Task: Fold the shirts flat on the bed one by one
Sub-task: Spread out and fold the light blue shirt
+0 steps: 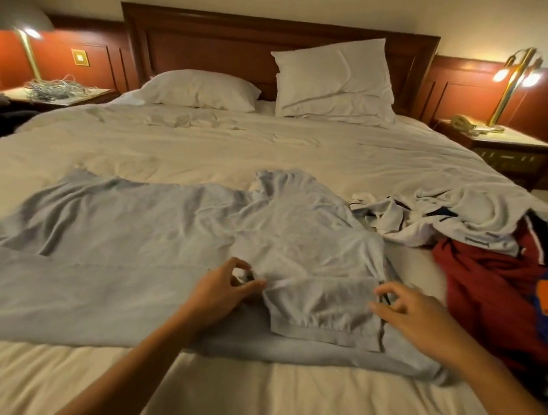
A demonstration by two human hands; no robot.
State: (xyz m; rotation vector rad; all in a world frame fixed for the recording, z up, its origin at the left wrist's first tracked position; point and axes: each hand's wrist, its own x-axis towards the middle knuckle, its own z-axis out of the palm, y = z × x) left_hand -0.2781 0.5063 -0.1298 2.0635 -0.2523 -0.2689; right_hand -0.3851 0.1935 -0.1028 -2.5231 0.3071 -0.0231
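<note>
Two pinches on the blue shirt [125,223] (left hand [221,290], right hand [414,314])

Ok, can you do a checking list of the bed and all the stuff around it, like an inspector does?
Surface: bed, white sheet, wrinkled.
Job's things: light blue shirt spread flat, its sleeve folded in over it; unfolded white shirt and dark red garment heaped at the right.
Clutter: flat pillow and propped pillow at the head end, apart from the shirts.
Hands: left hand and right hand each pinch one end of the sleeve's fold.
Cables: tangle of cables on the left nightstand.
Surroundings: wooden headboard; left lamp and right lamp lit; telephone on the right nightstand.
</note>
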